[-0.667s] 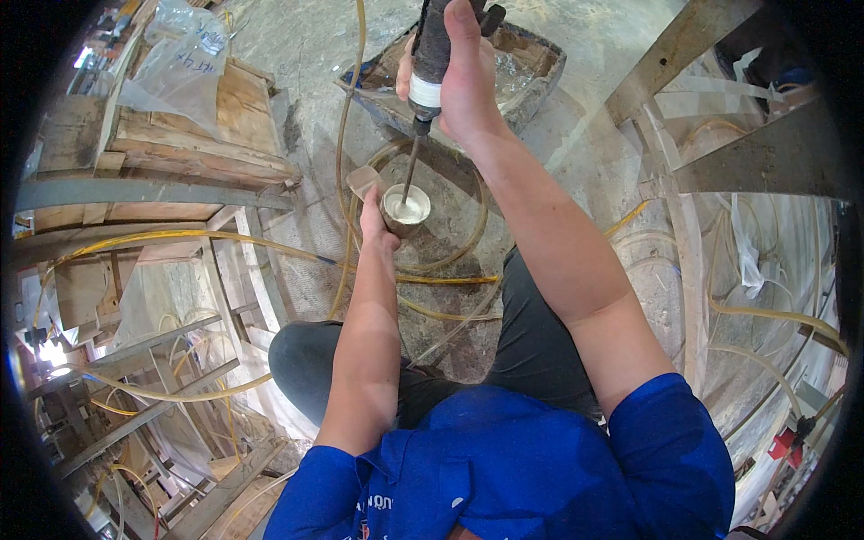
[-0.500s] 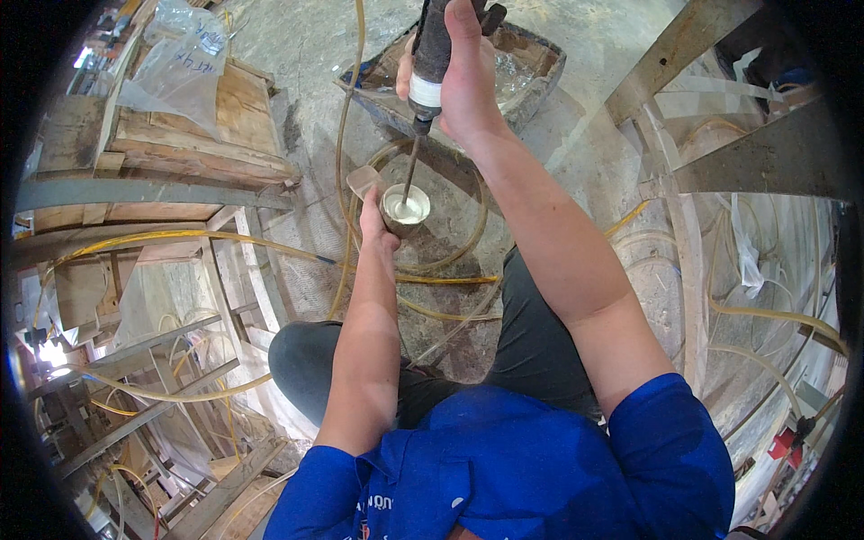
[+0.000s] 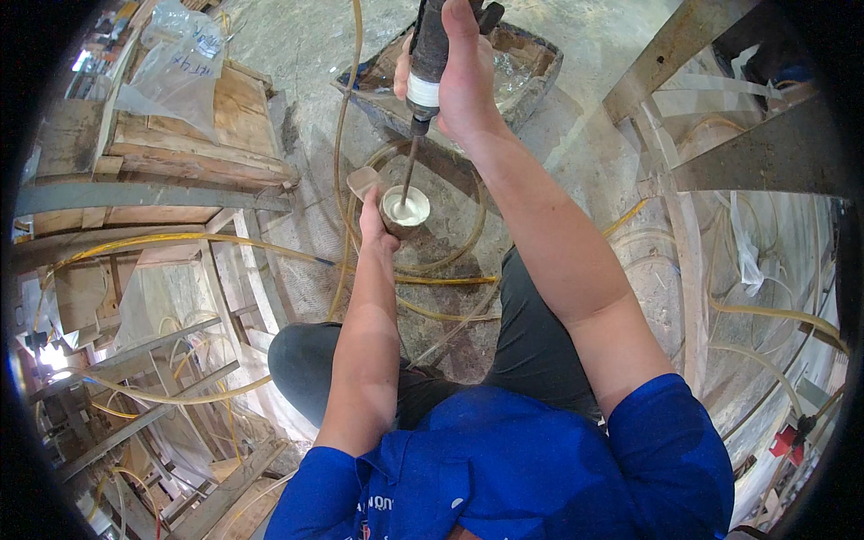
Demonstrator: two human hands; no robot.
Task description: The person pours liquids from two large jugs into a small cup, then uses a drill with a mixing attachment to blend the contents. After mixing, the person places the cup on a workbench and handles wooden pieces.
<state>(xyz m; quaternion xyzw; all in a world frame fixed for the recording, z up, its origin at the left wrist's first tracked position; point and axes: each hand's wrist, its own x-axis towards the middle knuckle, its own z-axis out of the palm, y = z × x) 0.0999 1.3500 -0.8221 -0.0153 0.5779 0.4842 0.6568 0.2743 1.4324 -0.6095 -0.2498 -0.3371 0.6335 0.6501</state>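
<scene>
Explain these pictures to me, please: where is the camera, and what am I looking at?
There is no machine at work here, just a person using two bare hands. The camera sits on the person's head and looks down; its very wide lens bends straight edges. The left hand holds a small cup of white, creamy stuff, and a flat tan piece sits at its fingers. The right hand grips a dark, drill-like tool, whose thin rod reaches into the cup. On the floor lie a worn tray and looping yellowish hoses.
</scene>
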